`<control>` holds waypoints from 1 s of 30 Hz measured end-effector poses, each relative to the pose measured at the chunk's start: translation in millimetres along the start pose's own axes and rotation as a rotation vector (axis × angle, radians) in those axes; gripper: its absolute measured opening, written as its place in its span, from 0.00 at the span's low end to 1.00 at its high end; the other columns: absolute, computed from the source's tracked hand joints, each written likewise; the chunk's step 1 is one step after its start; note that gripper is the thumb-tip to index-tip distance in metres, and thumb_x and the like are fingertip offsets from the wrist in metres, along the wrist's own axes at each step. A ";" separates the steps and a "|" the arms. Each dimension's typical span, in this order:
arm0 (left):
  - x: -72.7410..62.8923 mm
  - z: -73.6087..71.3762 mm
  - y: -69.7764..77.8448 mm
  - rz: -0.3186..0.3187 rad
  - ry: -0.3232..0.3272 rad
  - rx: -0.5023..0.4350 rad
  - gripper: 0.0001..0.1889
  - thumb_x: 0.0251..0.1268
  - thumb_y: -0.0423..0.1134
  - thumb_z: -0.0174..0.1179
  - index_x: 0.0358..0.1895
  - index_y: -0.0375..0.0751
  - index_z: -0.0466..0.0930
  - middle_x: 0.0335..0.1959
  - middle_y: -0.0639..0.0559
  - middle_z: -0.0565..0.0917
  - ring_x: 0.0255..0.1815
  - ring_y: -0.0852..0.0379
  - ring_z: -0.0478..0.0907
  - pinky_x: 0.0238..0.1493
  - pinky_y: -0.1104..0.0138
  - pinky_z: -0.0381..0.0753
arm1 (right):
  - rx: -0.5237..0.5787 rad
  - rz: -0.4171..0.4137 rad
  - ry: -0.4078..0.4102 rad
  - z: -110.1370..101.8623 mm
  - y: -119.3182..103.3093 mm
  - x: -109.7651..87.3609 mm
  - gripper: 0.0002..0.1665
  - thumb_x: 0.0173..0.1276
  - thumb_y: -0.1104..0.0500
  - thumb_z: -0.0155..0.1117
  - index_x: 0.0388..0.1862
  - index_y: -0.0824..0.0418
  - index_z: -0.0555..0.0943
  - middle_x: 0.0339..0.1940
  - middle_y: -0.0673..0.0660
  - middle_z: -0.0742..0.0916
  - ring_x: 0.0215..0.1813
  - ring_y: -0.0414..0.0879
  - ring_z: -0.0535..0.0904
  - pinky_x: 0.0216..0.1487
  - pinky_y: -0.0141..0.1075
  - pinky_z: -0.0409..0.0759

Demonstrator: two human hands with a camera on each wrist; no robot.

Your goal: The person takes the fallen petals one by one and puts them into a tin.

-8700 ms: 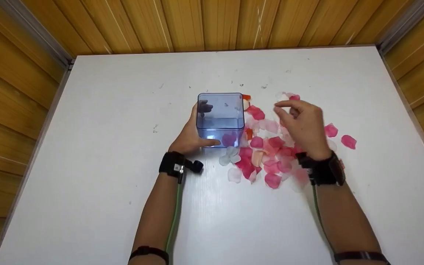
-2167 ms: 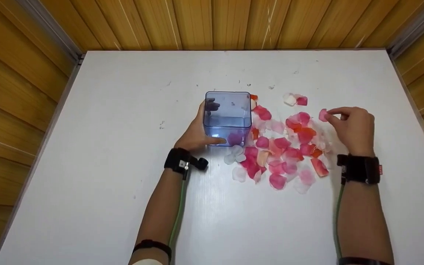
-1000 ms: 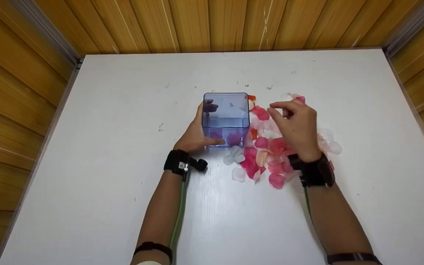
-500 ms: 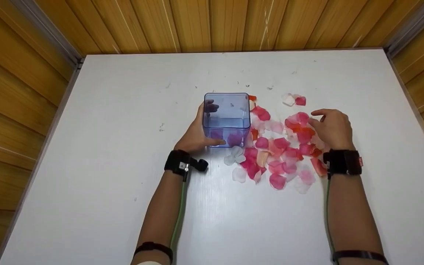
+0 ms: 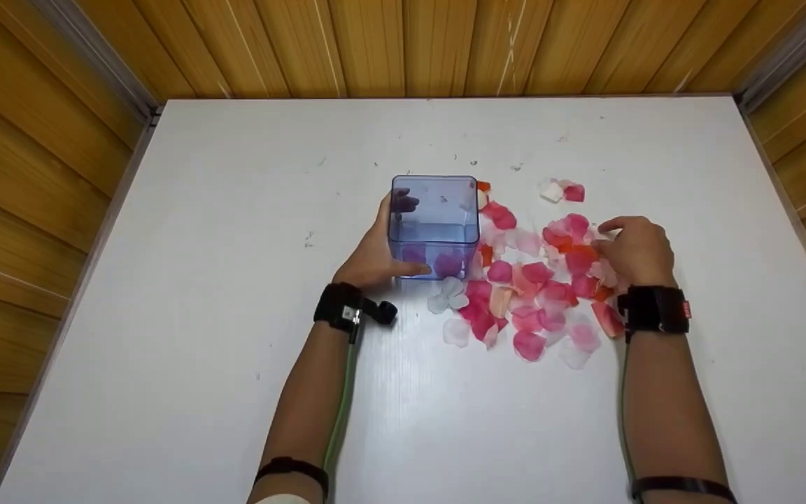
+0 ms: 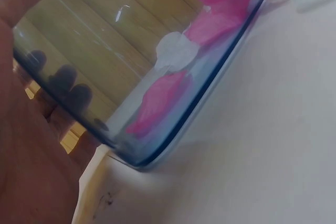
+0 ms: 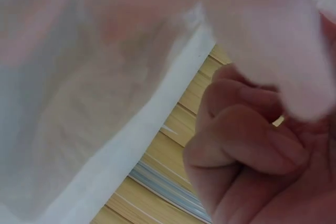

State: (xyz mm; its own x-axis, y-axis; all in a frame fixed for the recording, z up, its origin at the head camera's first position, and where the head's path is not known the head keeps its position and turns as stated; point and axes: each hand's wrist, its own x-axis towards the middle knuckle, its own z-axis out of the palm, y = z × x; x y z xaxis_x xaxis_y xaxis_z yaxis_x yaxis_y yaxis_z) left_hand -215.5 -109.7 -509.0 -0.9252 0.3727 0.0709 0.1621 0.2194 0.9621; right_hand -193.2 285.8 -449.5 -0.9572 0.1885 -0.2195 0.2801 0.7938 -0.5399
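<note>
A clear blue square plastic box [image 5: 434,227] stands on the white table. My left hand [image 5: 369,262] holds it from the left side, thumb along the front wall. Pink patches show through its lower front. In the left wrist view a pink petal [image 6: 157,103] and a white petal [image 6: 177,51] show through the clear wall. Right of the box lies a loose spread of pink, red, orange and white petals [image 5: 529,345]. At its right edge is my right hand [image 5: 641,248], index fingertip and thumb apart beside pale petals. Blurred petals fill much of the right wrist view.
A small group of white and pink petals [image 5: 562,190] lies apart, behind the main spread. A translucent white flower [image 5: 448,294] sits just in front of the box. Yellow wooden panels [image 5: 431,49] border the table [image 5: 235,210] at the back and sides.
My right hand carried a pink petal left toward the box, then moved back right to the petals. A second pink patch now shows through the box's front. The left hand stays on the box.
</note>
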 end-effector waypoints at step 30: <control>0.5 0.4 0.8 -0.017 0.002 0.030 0.70 0.41 0.44 0.84 0.84 0.57 0.38 0.75 0.54 0.67 0.70 0.52 0.69 0.75 0.51 0.65 | 0.034 -0.023 0.005 -7.6 1.8 -2.0 0.19 0.75 0.55 0.60 0.50 0.70 0.84 0.33 0.64 0.82 0.38 0.56 0.74 0.33 0.42 0.74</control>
State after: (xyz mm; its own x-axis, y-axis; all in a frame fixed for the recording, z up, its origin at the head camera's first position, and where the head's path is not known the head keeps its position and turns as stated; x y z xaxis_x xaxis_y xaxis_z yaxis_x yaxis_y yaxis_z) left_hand -215.7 -109.0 -508.2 -0.9287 0.3667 0.0555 0.1567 0.2525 0.9548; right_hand -191.4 291.3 -443.8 -0.9639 0.1732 -0.2022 0.2598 0.7782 -0.5718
